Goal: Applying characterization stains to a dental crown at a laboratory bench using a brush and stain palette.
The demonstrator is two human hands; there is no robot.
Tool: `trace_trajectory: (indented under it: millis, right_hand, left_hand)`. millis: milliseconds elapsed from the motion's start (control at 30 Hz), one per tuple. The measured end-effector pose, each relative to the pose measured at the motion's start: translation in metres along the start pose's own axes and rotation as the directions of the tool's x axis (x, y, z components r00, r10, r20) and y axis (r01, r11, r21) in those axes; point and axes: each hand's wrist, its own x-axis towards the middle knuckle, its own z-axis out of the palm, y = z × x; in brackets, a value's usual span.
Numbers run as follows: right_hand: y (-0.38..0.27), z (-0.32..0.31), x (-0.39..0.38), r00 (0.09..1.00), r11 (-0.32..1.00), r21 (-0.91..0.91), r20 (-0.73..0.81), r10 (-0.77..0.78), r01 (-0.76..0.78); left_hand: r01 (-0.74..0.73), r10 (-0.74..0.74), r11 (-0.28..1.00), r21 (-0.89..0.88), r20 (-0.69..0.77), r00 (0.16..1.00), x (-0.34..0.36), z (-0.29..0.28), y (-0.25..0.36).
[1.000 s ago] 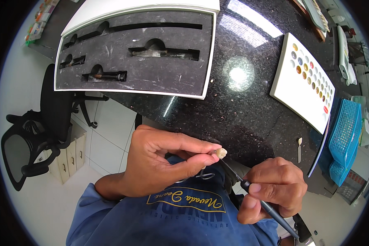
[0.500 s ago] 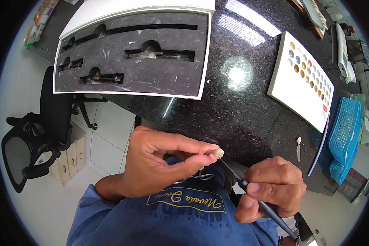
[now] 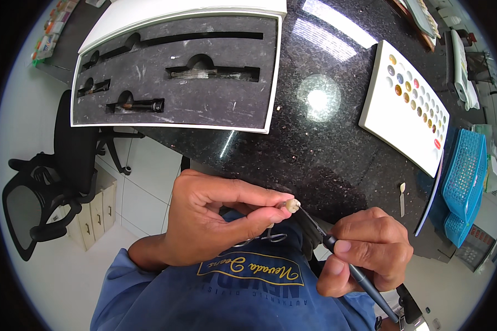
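Note:
Between the thumb and index finger of my left hand [image 3: 210, 218], closed, is a small cream-coloured tooth crown [image 3: 292, 206], its brownish grooved face turned to the right. Scissor-like metal finger rings [image 3: 274, 238] show below that hand; whether they belong to a clamp holding the crown is hidden. My right hand [image 3: 370, 251] grips a fine-tipped brush [image 3: 365, 280] with a dark grey handle, pen-fashion. The brush tip points up and left at the crown's right side; whether they touch I cannot tell.
A white case [image 3: 171, 127] with grey cut-out foam lies at the back left of the black speckled counter [image 3: 292, 149]. Right of it rests a white palette [image 3: 389, 121] with coloured wells. A tooth shade tab [image 3: 402, 201] and blue perforated baskets [image 3: 464, 171] are farther right.
The brush tip has shifted slightly from the crown's front face to its right edge. The crown appears turned a little. Both hands keep their grip.

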Motion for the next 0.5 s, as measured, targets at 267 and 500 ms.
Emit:
trace_trajectory:
  millis: [267, 500]
  right_hand:
    - [-0.002, -0.001, 0.000, 1.000, 1.000, 0.003, 0.001, 0.027, -0.027]
    - [-0.001, -0.012, 0.000, 0.979, 1.000, -0.023, 0.204, -0.006, 0.011]
  left_hand:
    - [-0.003, 0.003, 1.000, -0.012, 0.010, 1.000, 0.001, 0.000, 0.001]
    - [-0.005, 0.005, 1.000, -0.013, 0.013, 1.000, 0.001, 0.000, 0.001]
